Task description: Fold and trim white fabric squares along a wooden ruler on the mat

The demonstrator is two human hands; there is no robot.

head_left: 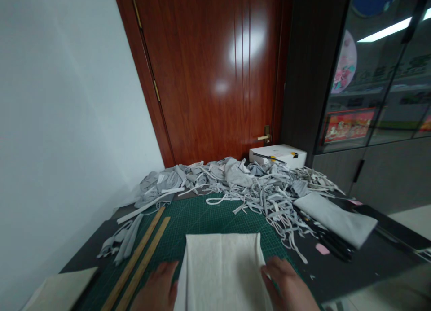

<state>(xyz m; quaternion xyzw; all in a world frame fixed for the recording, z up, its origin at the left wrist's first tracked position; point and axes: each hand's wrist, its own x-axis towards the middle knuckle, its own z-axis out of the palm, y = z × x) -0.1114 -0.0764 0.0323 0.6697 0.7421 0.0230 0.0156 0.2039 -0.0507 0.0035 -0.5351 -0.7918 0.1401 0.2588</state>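
A folded cream cloth (222,270) lies flat in front of me on a green cutting mat (191,214), its far edge straight and its sides layered. My left hand (156,287) is beside the cloth's left edge, slightly blurred, with thumb and fingers apart and nothing between them. On the other side, my right hand (288,282) has its thumb and fingertips closed at the cloth's right edge. The near end of the cloth runs out of view at the bottom.
Two wooden strips (148,257) lie left of the cloth. Grey fabric scraps (235,174) heap across the back, before a white box (278,155). A grey cloth piece (336,216) partly covers black-handled scissors (333,243) at right. Another cream cloth (62,288) sits at lower left.
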